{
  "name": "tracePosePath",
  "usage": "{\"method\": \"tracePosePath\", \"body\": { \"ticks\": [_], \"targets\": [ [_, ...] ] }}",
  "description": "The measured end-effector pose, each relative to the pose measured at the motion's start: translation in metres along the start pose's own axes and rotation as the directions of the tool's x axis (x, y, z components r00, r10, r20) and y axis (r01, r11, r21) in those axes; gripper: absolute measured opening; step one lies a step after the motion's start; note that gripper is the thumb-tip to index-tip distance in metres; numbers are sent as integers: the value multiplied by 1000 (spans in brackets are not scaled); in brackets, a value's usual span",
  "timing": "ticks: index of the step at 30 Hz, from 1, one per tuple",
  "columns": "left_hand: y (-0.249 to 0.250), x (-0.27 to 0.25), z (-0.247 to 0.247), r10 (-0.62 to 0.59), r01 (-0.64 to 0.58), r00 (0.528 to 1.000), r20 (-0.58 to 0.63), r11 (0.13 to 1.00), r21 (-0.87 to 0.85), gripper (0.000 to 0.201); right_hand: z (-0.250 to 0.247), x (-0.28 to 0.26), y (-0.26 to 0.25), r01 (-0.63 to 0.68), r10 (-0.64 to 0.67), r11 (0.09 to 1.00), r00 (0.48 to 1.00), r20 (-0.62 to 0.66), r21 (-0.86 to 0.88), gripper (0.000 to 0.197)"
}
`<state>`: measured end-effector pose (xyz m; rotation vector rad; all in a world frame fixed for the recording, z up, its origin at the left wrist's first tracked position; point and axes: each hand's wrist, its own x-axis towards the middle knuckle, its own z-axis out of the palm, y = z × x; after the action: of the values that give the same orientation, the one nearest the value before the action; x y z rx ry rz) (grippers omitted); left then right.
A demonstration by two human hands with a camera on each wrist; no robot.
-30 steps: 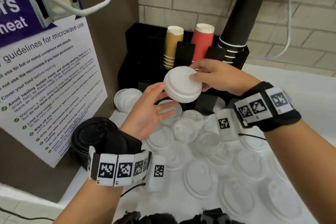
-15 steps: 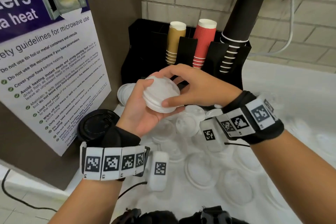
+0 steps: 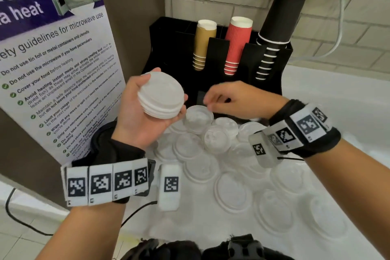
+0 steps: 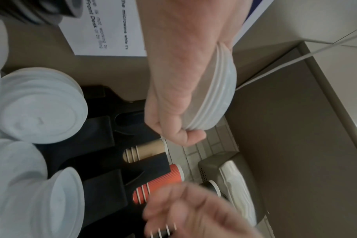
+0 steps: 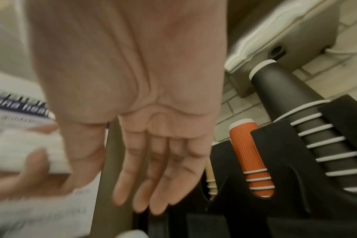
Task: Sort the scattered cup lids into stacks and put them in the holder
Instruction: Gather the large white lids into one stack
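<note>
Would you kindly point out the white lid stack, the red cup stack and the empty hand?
white lid stack (image 3: 161,95), head view, top face.
red cup stack (image 3: 237,45), head view, ribbed side.
right hand (image 5: 153,128), right wrist view, palm.

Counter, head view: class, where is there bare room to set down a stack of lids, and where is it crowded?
Bare room: the white counter to the right of the black holder, beyond the right hand. Crowded: the counter in front of the holder, between both wrists and nearer the camera, is covered by clear lids, some overlapping. The left hand holds the white stack.

Office pantry: microwave-rules poster (image 3: 52,65), cup holder (image 3: 217,57)
</note>
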<state>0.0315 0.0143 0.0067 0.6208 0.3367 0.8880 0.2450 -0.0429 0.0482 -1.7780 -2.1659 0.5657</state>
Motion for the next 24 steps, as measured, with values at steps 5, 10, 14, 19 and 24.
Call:
{"method": "tracePosePath", "body": {
  "ticks": [5,10,14,19,24],
  "targets": [
    [8,-2,-3,26,-26,1000,0,1000,-10,55,44,-11,3,30,73,968,919,388,-251,21],
    [5,-3,-2,22,-22,1000,-6,1000,-14,39,108,-12,1,-36,200,905,916,349,-424,56],
    [1,-3,-2,14,-14,1000,14,1000,18,34,123,-7,-1,-39,160,910,952,262,-413,73],
    [-1,-1,-3,-1,1,1000,18,999,39,31,120,-4,-1,-47,162,927,944,286,-371,74],
    [-4,0,-1,-12,13,1000,-11,999,51,43,82,-3,2,-117,175,975,929,326,-188,67]
  ]
}}
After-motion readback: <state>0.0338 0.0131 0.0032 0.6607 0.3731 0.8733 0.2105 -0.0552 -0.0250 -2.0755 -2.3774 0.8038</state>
